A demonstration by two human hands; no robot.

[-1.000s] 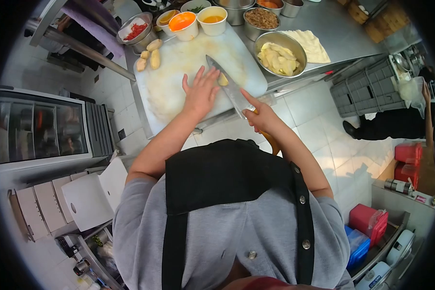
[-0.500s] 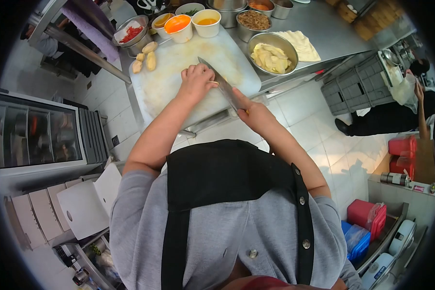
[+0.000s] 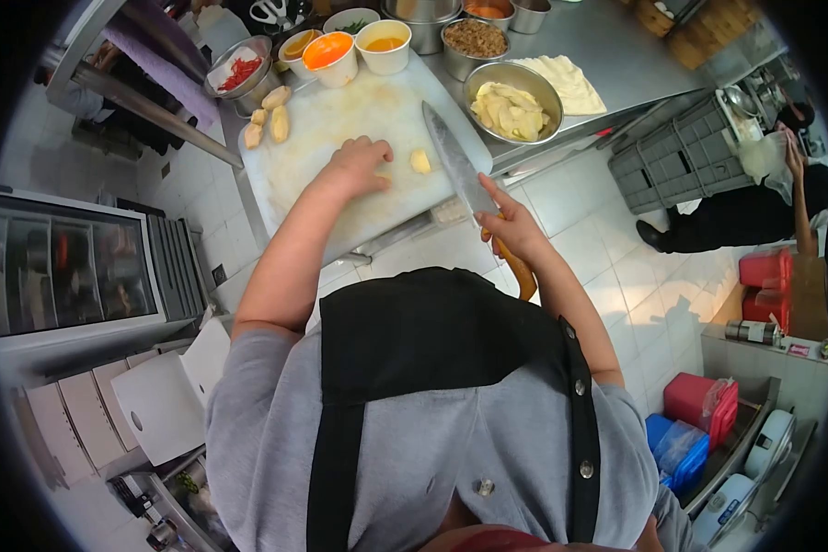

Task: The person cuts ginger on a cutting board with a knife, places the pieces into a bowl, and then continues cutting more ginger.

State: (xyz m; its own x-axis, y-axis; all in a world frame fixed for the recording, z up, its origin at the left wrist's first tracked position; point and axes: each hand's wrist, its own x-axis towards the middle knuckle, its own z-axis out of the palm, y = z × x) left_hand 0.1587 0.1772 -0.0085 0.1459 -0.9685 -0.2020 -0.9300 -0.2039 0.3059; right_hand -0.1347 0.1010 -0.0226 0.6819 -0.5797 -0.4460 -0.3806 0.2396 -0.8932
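Observation:
My right hand [image 3: 513, 230] grips a large kitchen knife [image 3: 455, 158] by its wooden handle. The blade slants up over the right side of the white cutting board [image 3: 331, 120]. A small cut piece of pale yellow ginger [image 3: 419, 161] lies on the board, left of the blade. My left hand [image 3: 359, 167] is just left of this piece, thumb and fingers apart, with nothing visible in it. Several peeled knobs, apparently ginger [image 3: 280, 124], rest at the board's upper left. Beside the board's right edge, a steel bowl [image 3: 552, 85] holds pale yellow slices [image 3: 508, 112].
Tubs of orange [image 3: 329, 52] and yellow liquid [image 3: 384, 43] stand at the board's far edge. A bowl of red strips [image 3: 239, 72] is left, a pot of brown mince [image 3: 475, 39] right. Folded pale sheets [image 3: 566, 85] lie behind the slices. Another person [image 3: 736, 204] stands far right.
The knife has moved right, away from my left hand, and its blade stands more upright. My left hand has shifted down-left and opened, leaving the ginger piece uncovered on the board.

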